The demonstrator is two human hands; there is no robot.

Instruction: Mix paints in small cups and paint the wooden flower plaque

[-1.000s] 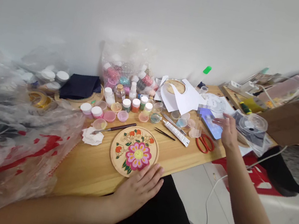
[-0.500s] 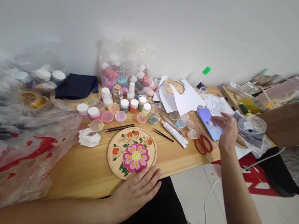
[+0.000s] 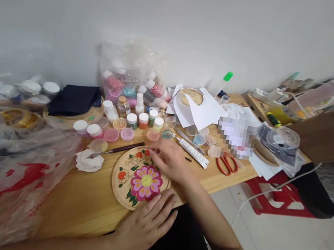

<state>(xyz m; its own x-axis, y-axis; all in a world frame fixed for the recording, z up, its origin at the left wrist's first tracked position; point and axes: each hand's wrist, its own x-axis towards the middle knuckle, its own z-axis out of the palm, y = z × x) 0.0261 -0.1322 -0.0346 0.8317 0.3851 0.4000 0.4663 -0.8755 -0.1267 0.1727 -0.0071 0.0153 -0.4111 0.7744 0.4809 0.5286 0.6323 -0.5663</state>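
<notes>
A round wooden plaque [image 3: 141,182] carrying a pink flower with a yellow centre, orange blooms and green leaves lies on the tabletop. Flat fingers of my left hand [image 3: 149,220] rest at its lower right edge, slightly spread. My right hand [image 3: 172,160] is over its upper right part, fingers reaching left and apart, with nothing visible in them. It hides part of the rim and most of the tweezers [image 3: 188,159]. Left of the plaque, a dark-handled tool [image 3: 126,147] has its tip by a crumpled tissue [image 3: 89,160].
Behind the plaque stand several lidded paint jars [image 3: 143,121] and open cups [image 3: 110,135]. A white tube [image 3: 194,153], red-handled scissors [image 3: 227,165] and a blurred-out phone [image 3: 235,138] are to the right. Plastic bags [image 3: 12,167] cover the left side. Another person sits at far right.
My right hand has left the phone and moved left to the plaque, now covering the tweezers. My left hand stays at the plaque's edge. The view has shifted slightly.
</notes>
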